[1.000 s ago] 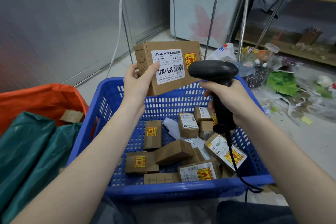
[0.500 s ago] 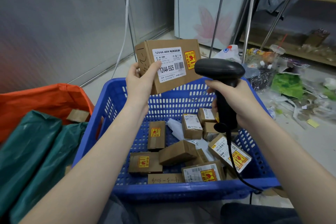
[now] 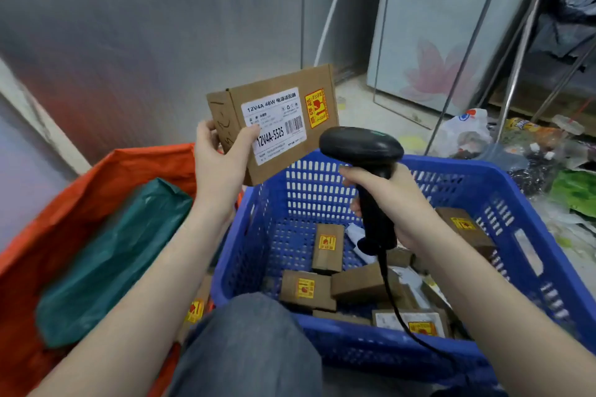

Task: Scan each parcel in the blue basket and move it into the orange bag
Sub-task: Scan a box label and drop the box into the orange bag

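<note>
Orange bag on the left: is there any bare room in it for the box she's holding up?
Yes. The orange bag shows bare fabric along its far side, between its rim and the green parcel, below the held box in the left hand. Nearer, the green parcel fills most of it. The blue basket is bare at its far left, crowded near and right.

Both hands raised, fingers curled: left hand (image 3: 222, 164), right hand (image 3: 395, 203)

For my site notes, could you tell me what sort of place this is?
Probably a small parcel sorting spot in a back room: a basket of labelled boxes, a scanner in the right hand, and litter on the bare floor.
</note>
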A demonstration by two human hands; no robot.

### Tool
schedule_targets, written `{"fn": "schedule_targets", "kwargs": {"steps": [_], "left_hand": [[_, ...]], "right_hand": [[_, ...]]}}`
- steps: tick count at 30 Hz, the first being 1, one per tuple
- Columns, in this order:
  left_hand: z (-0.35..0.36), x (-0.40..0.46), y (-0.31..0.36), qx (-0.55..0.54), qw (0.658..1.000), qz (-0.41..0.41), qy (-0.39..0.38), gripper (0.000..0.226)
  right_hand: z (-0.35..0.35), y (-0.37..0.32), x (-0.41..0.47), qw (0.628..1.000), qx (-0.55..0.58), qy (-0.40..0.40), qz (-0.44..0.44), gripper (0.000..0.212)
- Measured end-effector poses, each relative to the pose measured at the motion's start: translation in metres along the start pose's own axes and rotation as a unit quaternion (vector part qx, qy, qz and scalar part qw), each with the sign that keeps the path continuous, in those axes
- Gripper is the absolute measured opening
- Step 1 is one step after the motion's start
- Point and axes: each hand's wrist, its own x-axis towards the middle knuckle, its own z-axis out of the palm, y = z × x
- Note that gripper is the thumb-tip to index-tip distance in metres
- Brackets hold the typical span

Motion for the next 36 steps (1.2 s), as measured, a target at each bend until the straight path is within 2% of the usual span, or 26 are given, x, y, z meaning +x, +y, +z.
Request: {"fn": "schedule_targets", "kwargs": {"steps": [7,13,17,19,22,24,27,30,34,36], "left_hand": [[-0.117,0.010,0.013,0.107,0.992,0.052,0.035,0.025],[-0.204,0.005,0.013,0.157,0.985,0.024,0.064,0.029],[-0.247,-0.004,-0.009,0.156,0.985,-0.004,0.072,0.037],[-0.261,-0.012,-0.028,0.163,0.985,-0.032,0.055,0.037],[-0.276,-0.025,-0.060,0.171,0.980,-0.103,0.010,0.034],[-0.281,-0.032,-0.072,0.158,0.979,-0.126,0.005,0.039],[-0.280,-0.029,-0.069,0.137,0.984,-0.108,0.034,0.060],[-0.272,-0.017,-0.056,0.128,0.988,-0.075,0.036,0.057],[-0.244,-0.010,-0.036,0.138,0.989,-0.046,-0.018,0.054],[-0.223,-0.011,-0.029,0.137,0.989,-0.033,-0.045,0.052]], "right_hand": [[0.100,-0.022,-0.002,0.995,-0.018,-0.092,-0.025,0.013],[0.178,-0.023,-0.004,0.985,-0.013,-0.169,-0.020,0.016],[0.215,-0.008,-0.006,0.978,-0.041,-0.207,-0.005,0.027],[0.228,0.000,-0.008,0.974,-0.050,-0.219,-0.002,0.022],[0.241,0.011,-0.010,0.970,-0.066,-0.234,0.002,0.014],[0.244,0.016,-0.010,0.969,-0.075,-0.234,0.010,0.015],[0.244,0.019,-0.007,0.970,-0.075,-0.228,0.028,0.017],[0.239,0.017,-0.005,0.971,-0.078,-0.225,0.031,0.024],[0.220,0.010,-0.005,0.973,-0.088,-0.212,0.027,0.029],[0.203,0.005,-0.005,0.976,-0.094,-0.193,0.024,0.024]]}}
